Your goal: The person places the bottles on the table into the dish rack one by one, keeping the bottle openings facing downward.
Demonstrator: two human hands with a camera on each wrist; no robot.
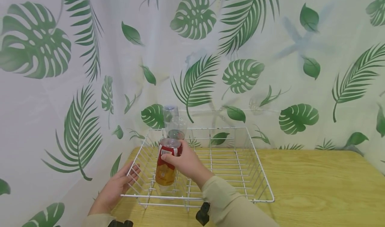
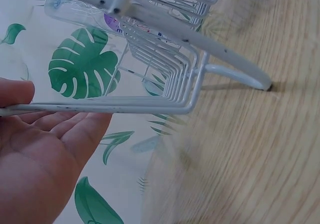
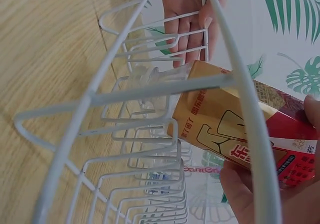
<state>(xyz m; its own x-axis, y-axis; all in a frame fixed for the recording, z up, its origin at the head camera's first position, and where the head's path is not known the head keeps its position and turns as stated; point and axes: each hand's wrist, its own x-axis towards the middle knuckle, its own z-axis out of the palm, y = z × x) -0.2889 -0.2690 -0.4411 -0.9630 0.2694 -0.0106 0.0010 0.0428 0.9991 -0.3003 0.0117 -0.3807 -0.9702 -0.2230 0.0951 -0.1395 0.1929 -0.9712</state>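
My right hand (image 1: 187, 160) grips a plastic bottle (image 1: 166, 168) with a red and gold label. The bottle is tilted upside down, its clear neck pointing down into a white wire rack (image 1: 222, 197). In the right wrist view the gold part of the bottle's label (image 3: 215, 114) shows behind the wires. At the rack's left side, my left hand (image 1: 118, 183) holds the rack's wires, with thumb and fingers on opposite sides of them. The left wrist view shows this left hand (image 2: 45, 154) with its palm partly visible. Clear bottles (image 1: 175, 123) stand behind the held one.
The rack rests on a wood-grain table (image 1: 318, 183) that extends to the right. A white curtain (image 1: 264, 43) with green leaf prints hangs behind and along the left. In the left wrist view, a clear bottle (image 2: 75, 10) with a purple label part lies beyond the wires.
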